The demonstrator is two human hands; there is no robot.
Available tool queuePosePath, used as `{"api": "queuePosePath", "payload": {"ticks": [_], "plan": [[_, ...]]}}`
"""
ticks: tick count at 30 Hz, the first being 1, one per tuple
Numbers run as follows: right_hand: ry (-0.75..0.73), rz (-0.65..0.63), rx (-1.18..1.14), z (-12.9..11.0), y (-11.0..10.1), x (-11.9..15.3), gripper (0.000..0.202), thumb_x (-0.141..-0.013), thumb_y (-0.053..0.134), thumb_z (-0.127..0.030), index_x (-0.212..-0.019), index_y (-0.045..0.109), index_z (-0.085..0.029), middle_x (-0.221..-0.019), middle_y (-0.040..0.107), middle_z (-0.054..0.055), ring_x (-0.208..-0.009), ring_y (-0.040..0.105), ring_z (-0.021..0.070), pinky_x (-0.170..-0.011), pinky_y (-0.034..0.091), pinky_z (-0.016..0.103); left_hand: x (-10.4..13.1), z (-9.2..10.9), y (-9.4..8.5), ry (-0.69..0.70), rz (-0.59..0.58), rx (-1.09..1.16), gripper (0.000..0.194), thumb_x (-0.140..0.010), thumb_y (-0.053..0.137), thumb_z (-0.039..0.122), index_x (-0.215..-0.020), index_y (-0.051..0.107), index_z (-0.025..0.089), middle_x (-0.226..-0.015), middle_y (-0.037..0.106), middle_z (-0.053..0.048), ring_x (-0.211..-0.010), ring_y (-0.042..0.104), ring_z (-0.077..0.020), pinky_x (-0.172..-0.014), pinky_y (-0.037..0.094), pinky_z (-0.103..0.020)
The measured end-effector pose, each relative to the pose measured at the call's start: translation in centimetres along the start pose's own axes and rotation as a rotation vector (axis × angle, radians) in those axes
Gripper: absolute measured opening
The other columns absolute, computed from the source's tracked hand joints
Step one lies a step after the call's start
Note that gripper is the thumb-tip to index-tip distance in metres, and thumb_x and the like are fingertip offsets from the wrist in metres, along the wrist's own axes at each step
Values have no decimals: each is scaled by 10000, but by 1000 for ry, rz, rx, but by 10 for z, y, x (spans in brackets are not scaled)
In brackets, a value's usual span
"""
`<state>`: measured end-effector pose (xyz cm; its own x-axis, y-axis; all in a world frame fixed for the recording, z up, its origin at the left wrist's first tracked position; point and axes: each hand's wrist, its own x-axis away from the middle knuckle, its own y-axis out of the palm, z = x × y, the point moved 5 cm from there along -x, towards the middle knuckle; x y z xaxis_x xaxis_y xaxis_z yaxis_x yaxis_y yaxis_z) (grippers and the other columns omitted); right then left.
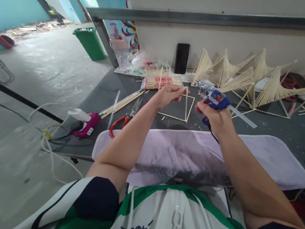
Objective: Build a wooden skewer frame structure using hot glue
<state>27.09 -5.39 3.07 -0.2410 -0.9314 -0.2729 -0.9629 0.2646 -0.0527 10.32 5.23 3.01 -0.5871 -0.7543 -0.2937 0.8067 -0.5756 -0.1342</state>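
Observation:
My left hand (167, 95) pinches a thin bamboo stick held upright above a square stick frame (187, 108) that lies on the dark table (282, 128). My right hand (214, 116) grips a blue glue gun (215, 98) with a clear glue stick jutting out to the right; its nozzle points left toward the frame's upper corner. The two hands are close together over the frame.
A pink glue gun (88, 124), red-handled scissors (125, 118) and loose sticks lie at the left. A pack of sticks (161, 82), a black phone (181, 58) and several finished stick fans (249, 81) stand behind. A pale cushion (263, 158) lines the front edge. A green bin (90, 43) stands on the floor.

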Motion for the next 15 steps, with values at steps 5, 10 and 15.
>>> {"api": "queuePosePath", "payload": {"ticks": [5, 10, 15], "plan": [[-96, 30, 323, -17, -12, 11, 182, -705, 777, -343, -713, 639, -226, -709, 639, 3, -683, 573, 179, -689, 458, 343, -1, -2, -1, 23, -6, -12, 376, -865, 646, 511, -880, 727, 144, -584, 546, 12, -512, 419, -58, -493, 268, -203], [-126, 94, 464, -21, -9, 8, 168, -713, 716, -371, -735, 617, -238, -697, 625, -4, -655, 572, 191, -675, 452, 364, -1, -1, -2, 31, -17, -10, 397, -858, 646, 532, -891, 728, 145, -594, 551, 14, -514, 406, -53, -501, 269, -197], [-158, 100, 691, -16, -6, 0, 140, -726, 645, -344, -687, 572, -231, -662, 594, 4, -651, 578, 200, -683, 458, 370, 0, 0, -1, 30, -9, -7, 408, -856, 646, 543, -850, 713, 140, -588, 547, 17, -498, 396, -48, -492, 260, -198]]}}
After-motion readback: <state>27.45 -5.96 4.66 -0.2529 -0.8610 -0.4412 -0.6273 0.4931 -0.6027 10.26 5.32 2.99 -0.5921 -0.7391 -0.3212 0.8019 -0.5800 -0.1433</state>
